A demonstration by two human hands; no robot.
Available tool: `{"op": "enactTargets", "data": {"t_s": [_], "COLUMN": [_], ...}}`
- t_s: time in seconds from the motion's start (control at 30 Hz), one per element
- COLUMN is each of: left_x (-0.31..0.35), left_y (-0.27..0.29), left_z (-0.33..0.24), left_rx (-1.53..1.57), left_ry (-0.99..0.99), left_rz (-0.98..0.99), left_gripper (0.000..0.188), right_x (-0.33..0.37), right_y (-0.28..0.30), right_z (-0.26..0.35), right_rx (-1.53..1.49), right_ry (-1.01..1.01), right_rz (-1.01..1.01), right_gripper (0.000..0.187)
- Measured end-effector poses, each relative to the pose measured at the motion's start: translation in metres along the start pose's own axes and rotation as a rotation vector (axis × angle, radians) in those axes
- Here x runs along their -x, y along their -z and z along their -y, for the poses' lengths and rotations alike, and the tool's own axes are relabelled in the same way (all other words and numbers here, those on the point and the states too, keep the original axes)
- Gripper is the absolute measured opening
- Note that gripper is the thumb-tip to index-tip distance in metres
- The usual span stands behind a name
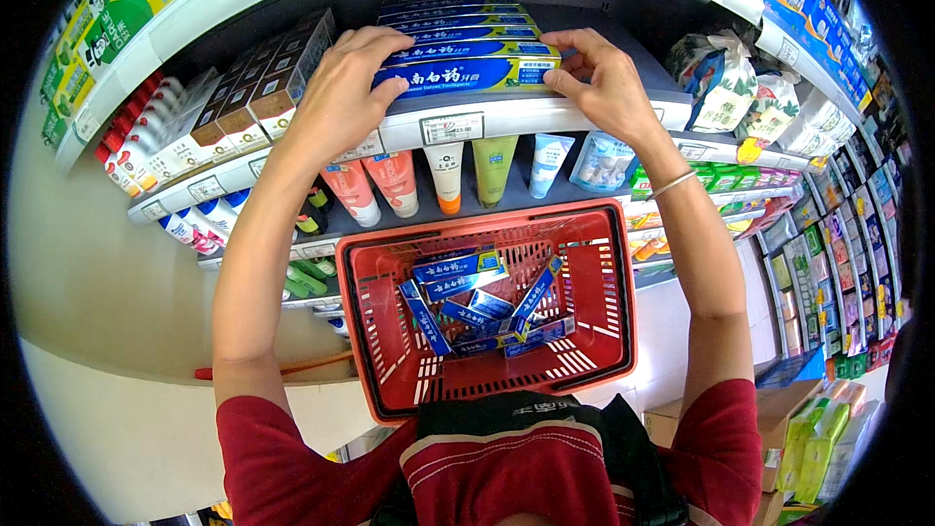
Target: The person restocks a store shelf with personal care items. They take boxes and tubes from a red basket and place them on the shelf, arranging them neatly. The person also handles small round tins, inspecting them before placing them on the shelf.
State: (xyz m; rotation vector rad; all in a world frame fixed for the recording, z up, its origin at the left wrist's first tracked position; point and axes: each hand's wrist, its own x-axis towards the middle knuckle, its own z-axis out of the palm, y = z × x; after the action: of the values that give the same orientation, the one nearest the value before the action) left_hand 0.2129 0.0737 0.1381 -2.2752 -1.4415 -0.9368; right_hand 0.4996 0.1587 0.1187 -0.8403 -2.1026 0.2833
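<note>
A row of blue toothpaste boxes [458, 76] lies on the shelf, one behind another, with their long sides facing me. My left hand [343, 86] holds the left end of the front boxes, thumb low on the front box and fingers over the ones behind. At the other end my right hand [606, 83] pinches the same boxes between thumb and curled fingers. Below the shelf, between my forearms, a red shopping basket [624, 278] contains several blue toothpaste boxes [466, 284] lying at different angles.
Brown and white cartons [248, 102] stand left of the row, and soft packs [721, 88] sit to its right. On the lower shelf are upright tubes [495, 168] and a light blue pouch [602, 164]. Cardboard boxes [784, 409] with green packs stand at the lower right.
</note>
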Motion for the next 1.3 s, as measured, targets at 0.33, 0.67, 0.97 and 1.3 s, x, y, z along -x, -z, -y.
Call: {"op": "enactTargets", "data": {"t_s": [0.33,0.67,0.97,1.3], "left_x": [0.006,0.005,0.003,-0.011], "left_y": [0.005,-0.002,-0.008,-0.016], "left_z": [0.004,0.003,0.011,0.018], "left_rx": [0.008,-0.031,-0.066,-0.112], "left_ry": [0.035,0.069,0.046,0.106], "left_rz": [0.033,0.001,0.011,0.049], "left_gripper": [0.03,0.032,0.033,0.034], "right_x": [-0.006,-0.007,-0.011,-0.025], "right_y": [-0.002,-0.004,-0.006,-0.012], "right_z": [-0.003,-0.001,-0.008,-0.012], "right_rx": [-0.051,0.043,0.163,0.208], "right_ry": [-0.033,0.037,0.042,-0.026], "right_rz": [0.014,-0.016,0.009,0.001], "right_gripper": [0.032,0.03,0.033,0.033]}}
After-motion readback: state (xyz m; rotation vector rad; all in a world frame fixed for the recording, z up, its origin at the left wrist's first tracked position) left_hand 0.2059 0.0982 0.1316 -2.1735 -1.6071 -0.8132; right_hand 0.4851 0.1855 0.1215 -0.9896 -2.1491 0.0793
